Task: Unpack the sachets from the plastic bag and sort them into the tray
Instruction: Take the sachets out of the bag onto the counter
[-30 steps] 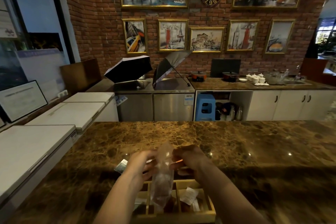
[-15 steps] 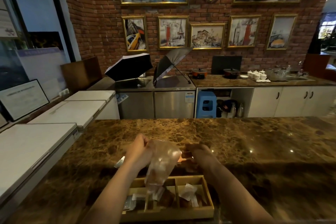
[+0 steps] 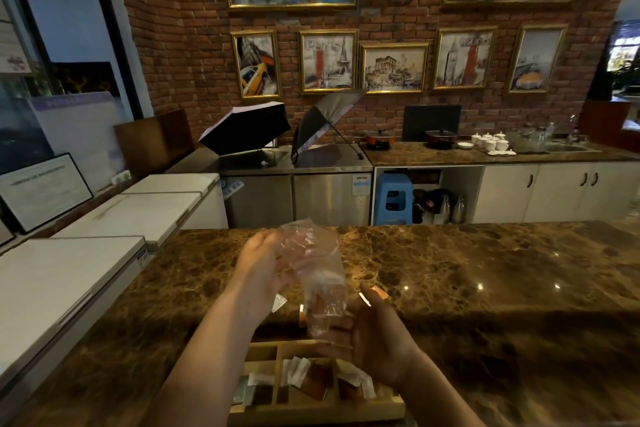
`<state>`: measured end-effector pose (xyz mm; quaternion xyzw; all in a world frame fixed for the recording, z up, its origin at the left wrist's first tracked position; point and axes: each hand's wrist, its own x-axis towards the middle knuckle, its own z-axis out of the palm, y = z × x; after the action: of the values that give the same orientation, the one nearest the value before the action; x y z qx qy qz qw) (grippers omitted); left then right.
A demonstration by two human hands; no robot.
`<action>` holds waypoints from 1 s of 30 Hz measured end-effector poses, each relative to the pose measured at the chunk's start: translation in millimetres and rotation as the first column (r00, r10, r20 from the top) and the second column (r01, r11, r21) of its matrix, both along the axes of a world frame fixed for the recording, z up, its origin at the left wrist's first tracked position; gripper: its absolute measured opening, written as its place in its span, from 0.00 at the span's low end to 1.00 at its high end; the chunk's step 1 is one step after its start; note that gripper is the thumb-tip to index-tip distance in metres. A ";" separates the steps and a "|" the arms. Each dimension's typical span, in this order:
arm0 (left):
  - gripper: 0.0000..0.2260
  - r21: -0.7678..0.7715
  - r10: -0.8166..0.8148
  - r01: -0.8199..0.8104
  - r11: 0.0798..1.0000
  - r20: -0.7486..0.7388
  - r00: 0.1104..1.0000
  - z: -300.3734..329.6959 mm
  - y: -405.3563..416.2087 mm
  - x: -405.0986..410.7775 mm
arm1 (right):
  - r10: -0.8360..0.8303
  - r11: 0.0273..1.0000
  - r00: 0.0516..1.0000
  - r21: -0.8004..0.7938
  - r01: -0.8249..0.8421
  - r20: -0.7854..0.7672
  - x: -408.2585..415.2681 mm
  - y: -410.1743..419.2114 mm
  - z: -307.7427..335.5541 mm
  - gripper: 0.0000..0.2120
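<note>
Over the marble counter (image 3: 450, 270), just beyond the tray (image 3: 311, 406) near the person, the left hand (image 3: 258, 270) is pinching the bag (image 3: 317, 274) near its top while the right hand (image 3: 377, 333) is cupping its bottom, so tipping it slowly should be freeing the remaining sachets (image 3: 323, 308) cleanly

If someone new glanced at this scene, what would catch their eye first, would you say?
Front and centre, the left hand and right hand hold a clear plastic bag above the marble counter. Just below sits a wooden tray with sachets in its compartments. Behind, two open umbrellas rest under framed pictures.
</note>
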<state>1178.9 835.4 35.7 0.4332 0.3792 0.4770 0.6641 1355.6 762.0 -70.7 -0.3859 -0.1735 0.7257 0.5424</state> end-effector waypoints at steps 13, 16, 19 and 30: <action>0.12 -0.112 0.099 -0.101 0.989 -0.023 0.995 -33.7 15.3 -31.0 | -0.146 0.983 0.986 0.127 0.135 0.084 -1.2 0.6 4.6 0.21; 0.13 -0.096 0.076 -0.093 0.991 -0.161 0.984 -43.8 21.3 -38.9 | -0.153 0.984 0.963 0.123 0.128 0.222 3.5 3.7 -0.8 0.20; 0.11 -0.023 0.120 -0.128 0.991 -0.223 0.967 -46.4 25.9 -36.2 | -0.177 0.984 0.901 0.081 0.158 0.396 8.0 8.1 -3.0 0.15; 0.26 0.262 -0.034 0.501 0.825 -0.861 0.507 -68.1 44.4 13.5 | -0.252 0.966 0.450 0.254 0.057 0.857 16.9 29.0 -7.5 0.12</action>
<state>1192.4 879.8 -32.4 0.8102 0.4392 0.1809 0.3433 1372.5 791.0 -78.2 -0.6661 -0.4603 0.3490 0.4719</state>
